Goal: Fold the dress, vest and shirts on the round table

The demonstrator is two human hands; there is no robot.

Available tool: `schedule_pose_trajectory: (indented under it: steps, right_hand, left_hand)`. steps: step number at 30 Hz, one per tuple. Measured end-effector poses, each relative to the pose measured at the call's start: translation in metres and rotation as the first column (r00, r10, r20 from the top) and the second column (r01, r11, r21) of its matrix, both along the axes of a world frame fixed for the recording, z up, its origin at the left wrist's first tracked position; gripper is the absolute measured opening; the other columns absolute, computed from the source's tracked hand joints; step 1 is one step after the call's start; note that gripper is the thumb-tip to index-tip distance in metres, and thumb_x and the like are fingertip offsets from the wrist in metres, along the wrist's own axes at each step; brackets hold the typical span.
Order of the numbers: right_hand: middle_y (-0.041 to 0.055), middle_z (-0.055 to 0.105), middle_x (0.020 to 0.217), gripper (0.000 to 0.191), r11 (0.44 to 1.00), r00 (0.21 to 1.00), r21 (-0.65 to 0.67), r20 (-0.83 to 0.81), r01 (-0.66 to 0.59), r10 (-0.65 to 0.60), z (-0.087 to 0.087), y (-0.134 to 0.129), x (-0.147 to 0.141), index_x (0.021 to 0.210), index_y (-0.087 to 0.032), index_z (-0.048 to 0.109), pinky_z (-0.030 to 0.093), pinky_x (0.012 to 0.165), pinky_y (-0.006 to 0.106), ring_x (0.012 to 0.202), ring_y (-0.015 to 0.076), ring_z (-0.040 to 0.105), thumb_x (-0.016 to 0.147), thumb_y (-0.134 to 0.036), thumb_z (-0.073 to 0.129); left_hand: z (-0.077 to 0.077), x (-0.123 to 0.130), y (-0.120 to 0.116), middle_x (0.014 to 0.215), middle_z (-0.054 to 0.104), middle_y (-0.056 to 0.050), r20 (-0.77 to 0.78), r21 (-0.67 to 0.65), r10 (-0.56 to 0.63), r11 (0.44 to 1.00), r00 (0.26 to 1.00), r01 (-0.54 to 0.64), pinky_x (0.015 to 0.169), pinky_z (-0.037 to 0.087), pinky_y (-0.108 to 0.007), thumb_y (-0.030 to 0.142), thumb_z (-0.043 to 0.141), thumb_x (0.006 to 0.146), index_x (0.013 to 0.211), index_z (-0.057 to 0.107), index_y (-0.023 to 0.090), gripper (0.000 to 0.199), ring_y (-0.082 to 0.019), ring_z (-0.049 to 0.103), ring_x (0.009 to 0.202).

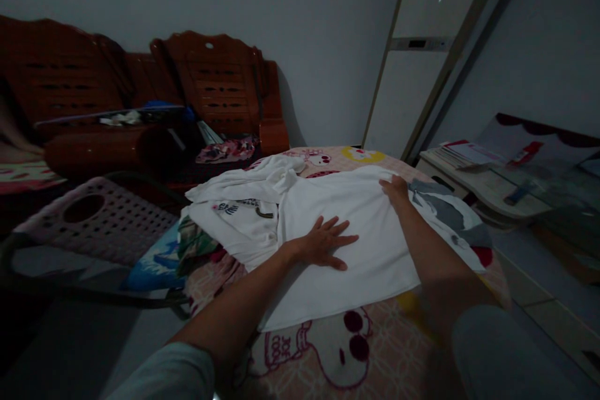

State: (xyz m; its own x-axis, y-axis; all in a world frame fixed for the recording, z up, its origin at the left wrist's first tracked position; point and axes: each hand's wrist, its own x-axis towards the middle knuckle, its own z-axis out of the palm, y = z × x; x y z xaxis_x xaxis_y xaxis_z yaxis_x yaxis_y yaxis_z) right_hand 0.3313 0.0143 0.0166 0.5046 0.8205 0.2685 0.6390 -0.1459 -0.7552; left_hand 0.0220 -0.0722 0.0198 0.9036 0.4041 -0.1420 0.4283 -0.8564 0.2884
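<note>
A white shirt (370, 275) lies spread out over a table covered with a pink cartoon-printed cloth (398, 350). My left hand (325, 242) rests flat on the middle of the shirt with its fingers spread. At the shirt's upper right edge, my right hand (397, 192) has its fingers bent onto the fabric and appears to pinch it. To the left, another white garment (244, 215) with a dark print lies rumpled against the shirt. A grey-and-white garment (443, 212) sits beyond my right forearm.
Carved wooden seats (210, 81) line the back wall. A chair with a woven plastic back (98, 215) stands at left, near a blue cushion-like item (154, 262). On the right is a low cabinet (510, 190) bearing papers. At far left, part of a person's leg (16, 134) shows.
</note>
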Motion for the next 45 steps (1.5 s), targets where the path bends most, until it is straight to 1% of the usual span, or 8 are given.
schedule_pose_trajectory:
  steps: [7, 12, 17, 21, 25, 31, 41, 45]
  right_hand:
    - [0.0168, 0.044, 0.152, 0.050, 0.997, 0.991, -0.013, 0.112, -0.075, 0.076, 0.007, -0.026, -0.005, 0.121, -0.016, 0.066, 0.047, 0.102, 0.042, 0.127, 0.0302, 0.055, 0.072, -0.024, 0.064]
    - [0.0133, 0.074, 0.108, 0.024, 0.934, 0.896, -0.034, 0.272, -0.355, 0.351, 0.022, -0.086, -0.024, 0.090, -0.017, 0.076, 0.049, 0.096, 0.040, 0.106, 0.0279, 0.067, 0.076, -0.024, 0.058]
    - [0.0053, 0.069, 0.062, 0.021, 0.886, 0.883, -0.204, 0.140, -0.417, 0.448, 0.042, -0.160, -0.023, 0.068, -0.016, 0.070, 0.048, 0.059, 0.028, 0.059, 0.0184, 0.063, 0.077, -0.032, 0.058]
    - [0.0032, 0.068, 0.064, 0.018, 0.823, 0.835, -0.302, 0.128, -0.480, 0.535, 0.046, -0.220, -0.021, 0.074, -0.016, 0.070, 0.045, 0.057, 0.026, 0.060, 0.0169, 0.062, 0.076, -0.028, 0.056]
    - [0.0088, 0.072, 0.096, 0.033, 0.816, 0.714, -0.278, 0.395, -0.507, 0.578, 0.019, -0.258, -0.019, 0.093, -0.017, 0.070, 0.050, 0.083, 0.035, 0.090, 0.0226, 0.065, 0.068, -0.012, 0.050]
    - [0.0113, 0.066, 0.087, 0.027, 0.877, 0.631, -0.225, 0.621, -0.424, 0.464, -0.007, -0.259, -0.015, 0.087, -0.017, 0.066, 0.048, 0.081, 0.036, 0.087, 0.0244, 0.059, 0.073, -0.006, 0.046]
    - [0.0061, 0.070, 0.077, 0.015, 0.752, 0.696, -0.547, 0.374, -0.368, 0.613, 0.034, -0.274, -0.016, 0.072, -0.019, 0.071, 0.038, 0.065, 0.028, 0.073, 0.0193, 0.062, 0.071, -0.015, 0.057]
    - [0.0029, 0.069, 0.067, 0.025, 0.750, 0.765, -0.472, 0.214, -0.464, 0.608, 0.053, -0.266, -0.035, 0.071, -0.018, 0.071, 0.038, 0.060, 0.027, 0.064, 0.0166, 0.061, 0.086, -0.032, 0.057]
  left_hand:
    - [0.000, 0.001, 0.000, 0.166, 0.013, -0.010, 0.009, 0.011, 0.001, 1.000, 1.000, -0.001, 0.114, 0.009, -0.071, 0.076, 0.051, 0.082, 0.156, 0.026, 0.036, 0.087, -0.043, 0.009, 0.151]
    - [-0.002, 0.001, 0.002, 0.165, 0.013, -0.015, 0.035, 0.033, 0.032, 0.999, 0.999, -0.033, 0.117, 0.012, -0.064, 0.074, 0.051, 0.084, 0.158, 0.021, 0.028, 0.092, -0.039, 0.014, 0.151]
    - [-0.009, 0.002, 0.006, 0.165, 0.014, -0.014, 0.029, 0.059, 0.029, 0.998, 0.999, -0.030, 0.117, 0.011, -0.063, 0.072, 0.054, 0.084, 0.157, 0.024, 0.028, 0.091, -0.039, 0.015, 0.151]
    - [-0.008, 0.002, 0.007, 0.166, 0.013, -0.013, 0.020, 0.040, 0.042, 0.998, 0.999, -0.043, 0.118, 0.012, -0.062, 0.071, 0.056, 0.083, 0.157, 0.024, 0.030, 0.090, -0.038, 0.015, 0.151]
    - [-0.005, 0.001, 0.007, 0.165, 0.013, -0.013, 0.025, 0.031, 0.031, 0.999, 0.999, -0.032, 0.118, 0.012, -0.062, 0.070, 0.056, 0.084, 0.157, 0.024, 0.029, 0.089, -0.038, 0.014, 0.151]
    - [-0.006, 0.000, 0.008, 0.165, 0.013, -0.014, 0.029, 0.034, 0.033, 0.999, 0.999, -0.034, 0.118, 0.011, -0.062, 0.069, 0.056, 0.084, 0.157, 0.025, 0.029, 0.088, -0.037, 0.014, 0.152]
    - [0.009, -0.006, 0.006, 0.165, 0.019, -0.010, 0.041, -0.063, -0.039, 0.997, 0.998, 0.041, 0.119, 0.013, -0.059, 0.057, 0.067, 0.083, 0.152, 0.036, 0.034, 0.079, -0.035, 0.015, 0.152]
    - [0.015, -0.001, -0.005, 0.165, 0.021, -0.007, 0.033, -0.130, -0.125, 0.983, 0.992, 0.128, 0.120, 0.013, -0.057, 0.049, 0.073, 0.080, 0.149, 0.042, 0.035, 0.077, -0.034, 0.014, 0.152]
